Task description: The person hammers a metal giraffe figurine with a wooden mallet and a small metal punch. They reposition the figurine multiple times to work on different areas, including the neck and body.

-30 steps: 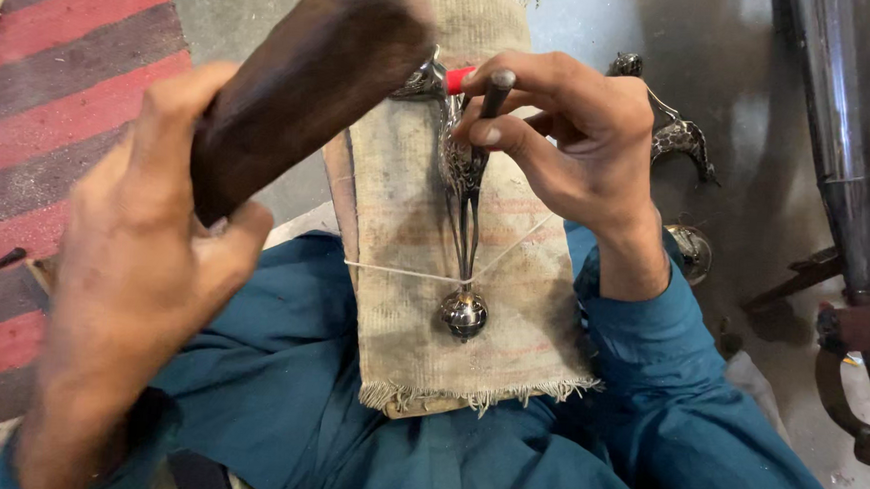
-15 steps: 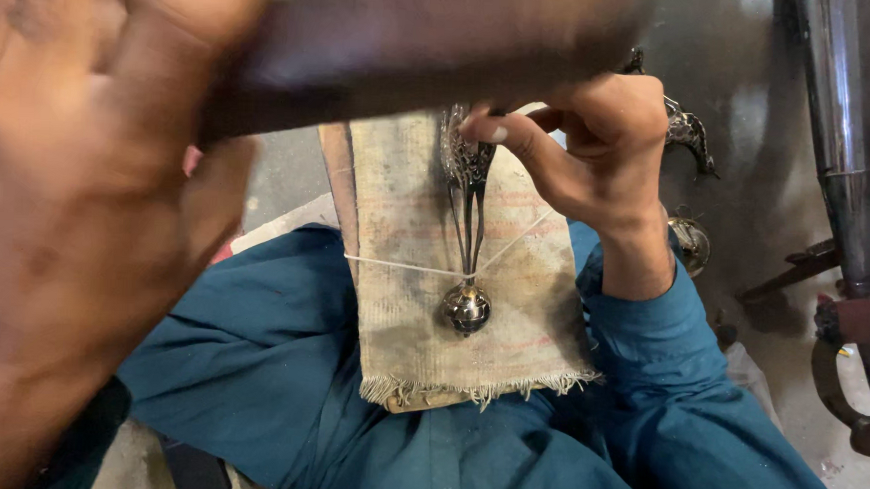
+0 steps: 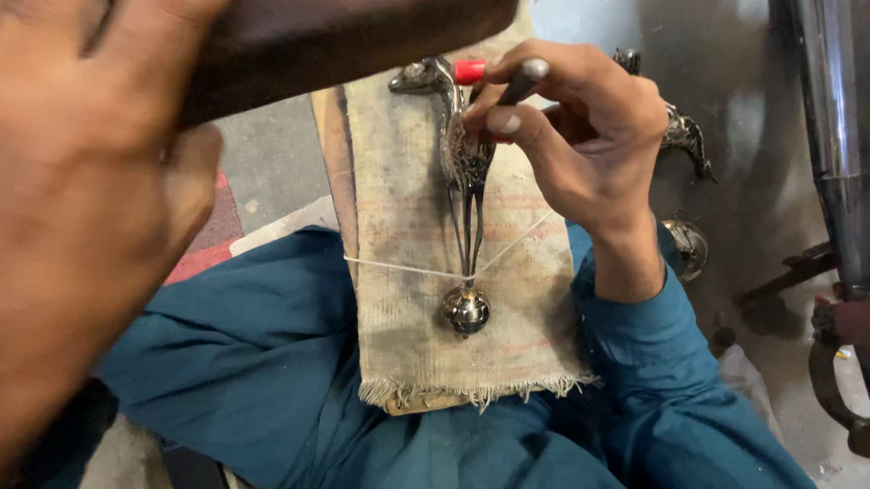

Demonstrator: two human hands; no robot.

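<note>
Clenched around a dark wooden mallet (image 3: 347, 21) whose ends are cut off by the frame, the blurred left hand (image 3: 76, 190) looms close, while the right hand (image 3: 577, 133) pinches one red-capped punch (image 3: 496, 81) against one metal bird figure (image 3: 462, 177) tied on a burlap-covered board (image 3: 405, 263), two more figures half hidden behind

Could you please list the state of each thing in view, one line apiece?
Left hand: raised close to the camera, gripping the dark wooden block.
Dark wooden block: lifted above the work.
Right hand: fingers pinching a thin red-tipped metal punch, set against the figure.
Silver animal-shaped metal figure: lying flat, tied down with white string.
Frayed burlap cloth: draped over a plank.
</note>
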